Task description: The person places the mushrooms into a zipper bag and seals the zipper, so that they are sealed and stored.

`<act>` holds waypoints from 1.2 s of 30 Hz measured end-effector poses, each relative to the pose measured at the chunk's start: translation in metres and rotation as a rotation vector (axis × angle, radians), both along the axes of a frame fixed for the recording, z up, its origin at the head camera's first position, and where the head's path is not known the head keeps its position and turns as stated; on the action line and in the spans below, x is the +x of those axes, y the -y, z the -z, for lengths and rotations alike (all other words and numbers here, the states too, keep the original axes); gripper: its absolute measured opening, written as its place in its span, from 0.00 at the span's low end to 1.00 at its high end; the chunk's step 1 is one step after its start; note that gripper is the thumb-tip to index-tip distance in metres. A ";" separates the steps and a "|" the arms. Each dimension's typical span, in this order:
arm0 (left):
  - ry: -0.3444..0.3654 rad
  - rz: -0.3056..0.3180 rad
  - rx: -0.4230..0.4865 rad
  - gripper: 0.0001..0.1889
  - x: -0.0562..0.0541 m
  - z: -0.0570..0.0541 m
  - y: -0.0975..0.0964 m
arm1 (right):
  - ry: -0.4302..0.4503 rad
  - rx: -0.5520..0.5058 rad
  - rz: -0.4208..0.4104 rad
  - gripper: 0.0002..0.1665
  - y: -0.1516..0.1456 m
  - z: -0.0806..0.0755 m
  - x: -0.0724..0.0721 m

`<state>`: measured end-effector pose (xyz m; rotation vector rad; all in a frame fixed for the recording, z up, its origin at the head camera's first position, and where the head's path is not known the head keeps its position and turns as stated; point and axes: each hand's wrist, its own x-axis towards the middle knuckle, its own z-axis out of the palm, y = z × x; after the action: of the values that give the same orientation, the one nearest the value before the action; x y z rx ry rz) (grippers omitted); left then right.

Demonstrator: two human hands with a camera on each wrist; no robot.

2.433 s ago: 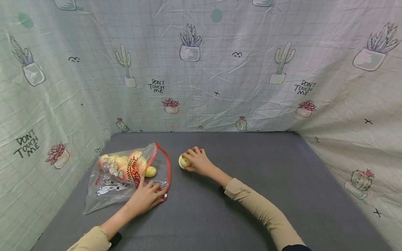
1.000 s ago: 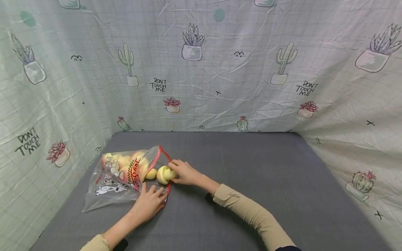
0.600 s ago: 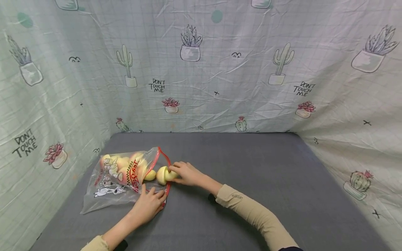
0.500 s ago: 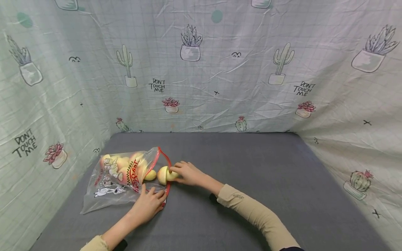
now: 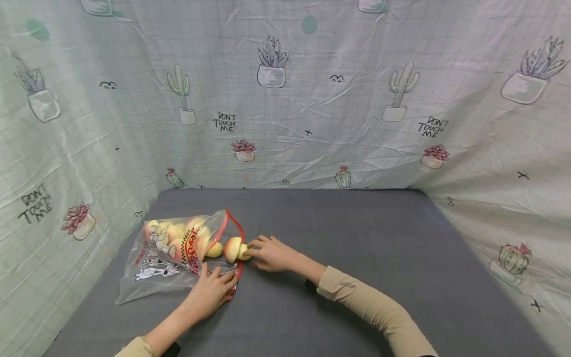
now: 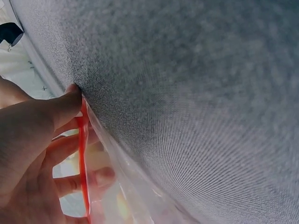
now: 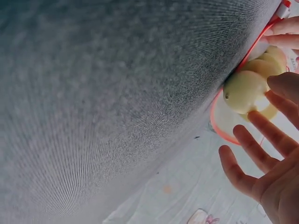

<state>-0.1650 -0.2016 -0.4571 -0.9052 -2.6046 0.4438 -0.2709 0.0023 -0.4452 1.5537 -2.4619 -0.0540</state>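
A clear plastic zip bag with a red-edged mouth lies on its side at the left. Several yellow-and-red mushrooms fill it. My left hand holds the near lip of the mouth, the red edge running between thumb and fingers in the left wrist view. One mushroom lies on its side in the mouth, cap toward the bag, stem toward my right hand. In the right wrist view that hand's fingers are spread, with thumb and index fingertips right beside the round stem end.
A dark grey cloth-covered table lies under everything. Behind and beside it hangs a pale curtain printed with potted cacti. Another mushroom's pale stem points toward the mouth from inside the bag.
My right hand carried a mushroom left from the table to the bag's mouth, then loosened its fingers and drew back slightly right. The left hand stayed at the lip, moving slightly down.
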 end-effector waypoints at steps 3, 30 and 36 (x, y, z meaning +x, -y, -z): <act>0.024 -0.011 -0.001 0.25 0.000 -0.001 0.000 | -0.012 0.042 0.010 0.22 0.000 -0.002 0.003; 0.052 0.019 0.009 0.25 0.000 -0.002 0.002 | 0.027 0.070 -0.010 0.29 0.014 0.004 -0.006; 0.058 0.026 0.015 0.25 -0.001 -0.004 0.002 | 0.021 0.064 -0.017 0.30 0.016 0.004 -0.009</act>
<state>-0.1657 -0.2036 -0.4530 -0.9598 -2.6417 0.3960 -0.2796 -0.0141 -0.4495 1.6086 -2.4854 -0.1151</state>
